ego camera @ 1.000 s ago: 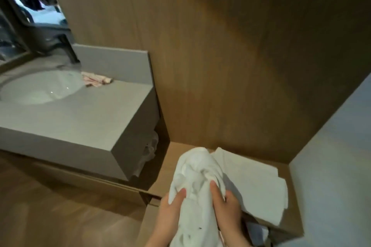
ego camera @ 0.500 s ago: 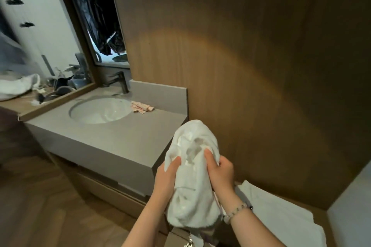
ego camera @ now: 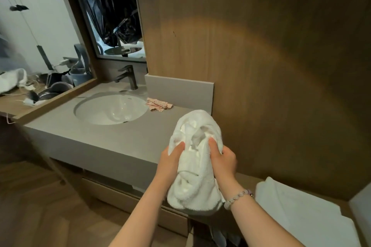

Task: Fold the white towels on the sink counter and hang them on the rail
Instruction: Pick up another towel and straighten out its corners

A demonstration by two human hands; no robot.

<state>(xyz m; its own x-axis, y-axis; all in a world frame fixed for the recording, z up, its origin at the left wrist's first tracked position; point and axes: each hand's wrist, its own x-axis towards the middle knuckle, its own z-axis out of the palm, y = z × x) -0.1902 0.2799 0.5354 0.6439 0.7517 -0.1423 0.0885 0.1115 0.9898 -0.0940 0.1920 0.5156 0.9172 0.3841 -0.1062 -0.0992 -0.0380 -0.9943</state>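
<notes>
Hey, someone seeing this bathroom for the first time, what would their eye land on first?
The crumpled white towel stands out first, held up in the foreground with the left hand and right hand both gripping it near the right end of the grey counter. Behind it, the round white basin sits sunk in the counter, a small pink cloth lying just right of it.

Your towel [ego camera: 193, 182] is nubbly terry cloth; the tabletop [ego camera: 112, 142] before you looks matt stone, the basin [ego camera: 108, 110] glossy, the tap [ego camera: 128, 76] dark metal, the wall [ego camera: 261, 66] wood-grain.
</notes>
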